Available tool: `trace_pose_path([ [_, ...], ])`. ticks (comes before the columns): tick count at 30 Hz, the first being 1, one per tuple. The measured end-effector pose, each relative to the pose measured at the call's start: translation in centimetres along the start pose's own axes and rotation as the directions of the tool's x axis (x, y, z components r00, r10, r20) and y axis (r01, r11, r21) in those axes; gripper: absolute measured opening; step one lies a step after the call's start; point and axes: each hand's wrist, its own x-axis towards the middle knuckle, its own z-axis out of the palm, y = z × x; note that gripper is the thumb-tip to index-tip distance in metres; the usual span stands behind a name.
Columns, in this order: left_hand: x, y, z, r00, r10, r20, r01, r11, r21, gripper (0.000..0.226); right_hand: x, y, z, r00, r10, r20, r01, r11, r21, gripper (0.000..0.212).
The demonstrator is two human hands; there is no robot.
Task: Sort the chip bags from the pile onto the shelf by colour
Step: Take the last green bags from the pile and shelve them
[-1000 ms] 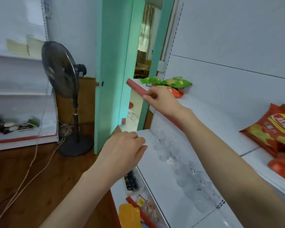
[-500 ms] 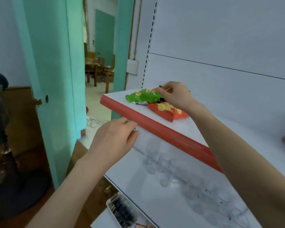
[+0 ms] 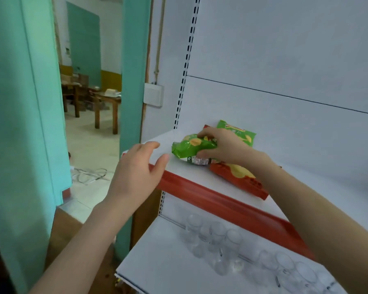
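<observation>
Here, right hand (image 3: 225, 145) gripping green chip bag (image 3: 188, 147), label print (image 3: 197, 161) unreadable.

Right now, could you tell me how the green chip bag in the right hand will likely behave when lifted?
Probably light and soft: the green chip bag bulges where the right hand grips it. Its glossy film looks slippery; it may slide off the red bag.
</observation>
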Motion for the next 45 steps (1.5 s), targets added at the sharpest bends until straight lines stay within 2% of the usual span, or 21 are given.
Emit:
trace_pose_path([
  [2, 1.8, -0.6, 0.1, 0.998, -0.044, 0.046, 0.048, 0.996, -0.081, 0.053, -0.4, -0.5, -0.2, 0.996, 0.0, -0.087, 0.009, 0.995, 0.102, 0.051],
  [5, 4.7, -1.0, 0.1, 0.969, -0.128, 0.21, 0.189, 0.934, -0.302, 0.07, -1.0, -2.1, 0.1, 0.973, -0.053, -0.223, 0.096, 0.977, 0.188, 0.057],
  [7, 6.4, -1.5, 0.4, 0.912, -0.161, 0.377, 0.357, 0.764, -0.537, 0.083, -1.2, -3.4, 1.0, 0.963, -0.074, -0.26, 0.138, 0.961, 0.238, 0.059],
  [8, 7.2, -1.9, 0.6, 0.885, -0.162, 0.436, 0.427, 0.657, -0.621, 0.094, -1.2, -3.9, 1.6, 0.958, -0.085, -0.274, 0.155, 0.957, 0.246, 0.059],
  [9, 7.8, -2.2, 0.9, 0.869, -0.15, 0.471, 0.458, 0.606, -0.651, 0.099, -1.2, -4.3, 2.1, 0.954, -0.09, -0.287, 0.163, 0.957, 0.241, 0.058],
  [10, 8.2, -2.6, 1.2, 0.876, -0.12, 0.468, 0.435, 0.618, -0.655, 0.095, -1.2, -4.7, 2.5, 0.955, -0.086, -0.285, 0.157, 0.959, 0.237, 0.056],
  [12, 9.0, -3.5, 1.8, 0.914, -0.052, 0.402, 0.319, 0.705, -0.634, 0.082, -1.2, -5.2, 2.6, 0.974, -0.039, -0.222, 0.099, 0.959, 0.264, 0.051],
  [15, 10.2, -4.8, 2.3, 0.948, 0.021, 0.319, 0.198, 0.742, -0.64, 0.08, -0.9, -5.1, 1.2, 0.986, 0.134, -0.099, -0.09, 0.928, 0.363, 0.036],
  [17, 10.8, -5.3, 2.5, 0.948, 0.048, 0.313, 0.18, 0.732, -0.657, 0.082, 0.1, -3.6, 0.0, 0.918, 0.35, -0.188, -0.259, 0.886, 0.385, 0.027],
  [19, 11.3, -5.4, 2.7, 0.946, 0.064, 0.318, 0.176, 0.721, -0.67, 0.085, 1.4, -0.7, -1.3, 0.761, 0.563, -0.324, -0.487, 0.824, 0.289, 0.029],
  [20, 11.4, -5.5, 2.7, 0.945, 0.07, 0.321, 0.177, 0.713, -0.678, 0.085, 2.0, 0.6, -1.8, 0.688, 0.636, -0.348, -0.6, 0.769, 0.221, 0.037],
  [23, 11.8, -6.0, 3.1, 0.937, 0.078, 0.341, 0.202, 0.674, -0.711, 0.085, 3.1, 4.0, -2.2, 0.54, 0.805, -0.245, -0.806, 0.579, 0.126, 0.066],
  [25, 12.0, -6.3, 3.5, 0.933, 0.074, 0.351, 0.221, 0.651, -0.726, 0.081, 3.7, 5.1, -1.8, 0.51, 0.844, -0.169, -0.837, 0.532, 0.131, 0.074],
  [28, 12.5, -6.4, 4.1, 0.931, 0.056, 0.361, 0.249, 0.626, -0.739, 0.073, 4.1, 6.0, -1.3, 0.578, 0.804, -0.142, -0.796, 0.593, 0.118, 0.069],
  [31, 13.1, -6.4, 4.7, 0.92, 0.06, 0.386, 0.275, 0.602, -0.749, 0.07, 3.7, 6.3, -2.2, 0.615, 0.743, -0.265, -0.706, 0.668, 0.233, 0.061],
  [34, 13.6, -6.1, 5.0, 0.918, 0.071, 0.389, 0.276, 0.589, -0.76, 0.065, 2.6, 4.6, -4.2, 0.678, 0.658, -0.328, -0.439, 0.72, 0.537, 0.054],
  [36, 14.0, -5.7, 5.4, 0.91, 0.044, 0.413, 0.33, 0.527, -0.783, 0.061, 2.3, 2.6, -5.1, 0.748, 0.568, -0.343, -0.26, 0.726, 0.637, 0.052],
  [38, 14.3, -5.0, 5.7, 0.889, 0.009, 0.457, 0.41, 0.426, -0.806, 0.054, 2.5, 0.7, -4.9, 0.811, 0.476, -0.339, -0.179, 0.754, 0.632, 0.051],
  [41, 14.3, -3.8, 5.7, 0.877, -0.018, 0.479, 0.451, 0.369, -0.812, 0.045, 3.3, -0.9, -3.4, 0.85, 0.398, -0.347, -0.164, 0.823, 0.543, 0.053],
  [45, 14.1, -2.9, 5.0, 0.865, 0.062, 0.498, 0.453, 0.329, -0.829, 0.065, 4.1, -1.7, -2.2, 0.854, 0.366, -0.37, -0.138, 0.845, 0.516, 0.053],
])
